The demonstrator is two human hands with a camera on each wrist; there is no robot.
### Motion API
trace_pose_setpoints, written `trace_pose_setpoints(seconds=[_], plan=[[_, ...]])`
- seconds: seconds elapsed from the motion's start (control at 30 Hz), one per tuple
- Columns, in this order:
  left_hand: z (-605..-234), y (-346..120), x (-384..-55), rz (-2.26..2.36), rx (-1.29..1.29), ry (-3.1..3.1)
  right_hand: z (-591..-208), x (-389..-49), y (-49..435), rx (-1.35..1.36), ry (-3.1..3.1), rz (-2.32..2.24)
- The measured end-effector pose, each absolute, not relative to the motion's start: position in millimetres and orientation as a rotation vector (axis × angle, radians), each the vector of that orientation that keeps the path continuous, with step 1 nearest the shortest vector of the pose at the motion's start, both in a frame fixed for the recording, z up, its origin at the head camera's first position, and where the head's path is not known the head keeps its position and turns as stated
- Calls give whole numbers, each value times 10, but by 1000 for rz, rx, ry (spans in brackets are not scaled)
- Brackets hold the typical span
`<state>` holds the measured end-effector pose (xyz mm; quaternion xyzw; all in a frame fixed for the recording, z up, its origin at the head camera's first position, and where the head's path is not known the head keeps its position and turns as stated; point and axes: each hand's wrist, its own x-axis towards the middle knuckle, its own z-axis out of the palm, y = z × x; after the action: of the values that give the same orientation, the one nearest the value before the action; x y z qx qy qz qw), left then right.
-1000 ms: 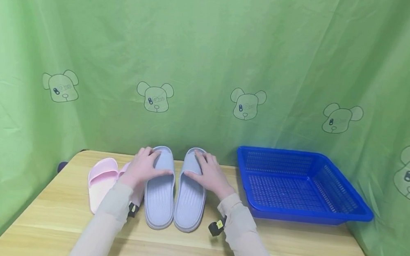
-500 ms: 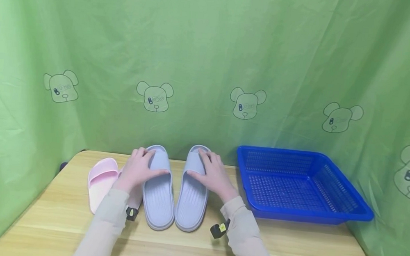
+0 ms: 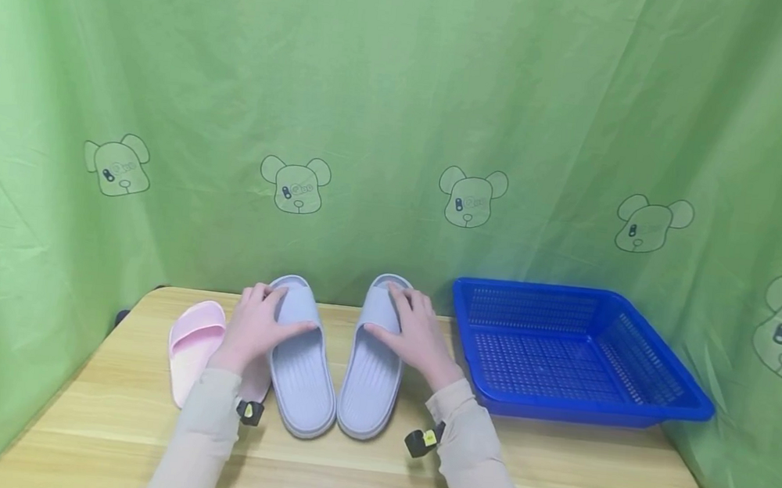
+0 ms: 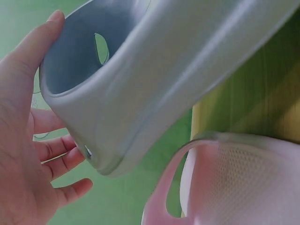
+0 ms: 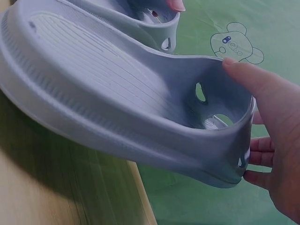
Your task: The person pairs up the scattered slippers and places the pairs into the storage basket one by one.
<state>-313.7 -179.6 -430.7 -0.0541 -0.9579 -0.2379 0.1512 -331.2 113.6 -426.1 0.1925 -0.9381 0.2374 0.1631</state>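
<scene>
A: Two grey slippers [image 3: 338, 357], smooth moulded foam with ribbed footbeds and rounded toes, left of the blue basket [image 3: 665, 408] on the desk [image 3: 552, 479].
B: Hands?
A: Left hand [image 3: 257, 327] grips one strap, right hand [image 3: 416, 337] the other; toes splayed apart, heels touching.
B: Room?
A: Bare wood nearer the person. Pink slippers [image 3: 192, 347] partly hidden behind the left arm.
</scene>
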Motion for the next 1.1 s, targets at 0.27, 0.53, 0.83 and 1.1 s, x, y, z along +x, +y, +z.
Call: trace_pose_setpoints(seconds=[0.27, 0.53, 0.83, 1.1], plan=[[-4305, -1849, -3077, -730, -108, -2725, -4231, -3270, 1183, 496, -2677, 673], [-4305, -1879, -3035, -725, -83, -2689, -4215, -3230, 1212, 471, -2628, 683], [-4327, -1922, -2996, -693, -69, -2649, -4240, -3211, 1248, 432, -2593, 728], [-4318, -1945, -2959, -695, -45, -2646, -4243, -3187, 1269, 358, -2598, 739]])
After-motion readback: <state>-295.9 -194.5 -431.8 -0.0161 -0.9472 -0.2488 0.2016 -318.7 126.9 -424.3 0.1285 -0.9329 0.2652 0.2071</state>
